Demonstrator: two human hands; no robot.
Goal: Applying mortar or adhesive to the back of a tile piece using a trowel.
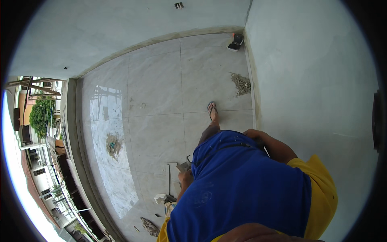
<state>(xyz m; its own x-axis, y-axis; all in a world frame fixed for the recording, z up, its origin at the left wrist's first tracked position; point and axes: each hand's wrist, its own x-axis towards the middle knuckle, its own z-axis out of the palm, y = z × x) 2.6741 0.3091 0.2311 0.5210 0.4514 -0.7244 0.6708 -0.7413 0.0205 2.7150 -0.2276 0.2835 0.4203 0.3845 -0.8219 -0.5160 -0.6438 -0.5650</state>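
By my left side, my left hand [185,178] is closed on a grey, flat-sided piece [183,167]. A thin dark hook sticks up next to it, and I cannot tell whether the two are joined. My right hand [253,134] is at my right hip against the blue clothing [250,173]. Its fingers are bent and partly hidden, so what they grip, if anything, does not show. One foot in a flip-flop [212,111] stands ahead of me on the tiled floor [157,92].
Close on my right rises a pale plastered wall [314,92]. Rubble [242,84] lies along its foot, with a dark container [235,42] in the far corner. Another debris pile [113,146] is on the left. Scraps and a crumpled sack [149,226] lie near my left side; a raised edge [78,149] borders the floor.
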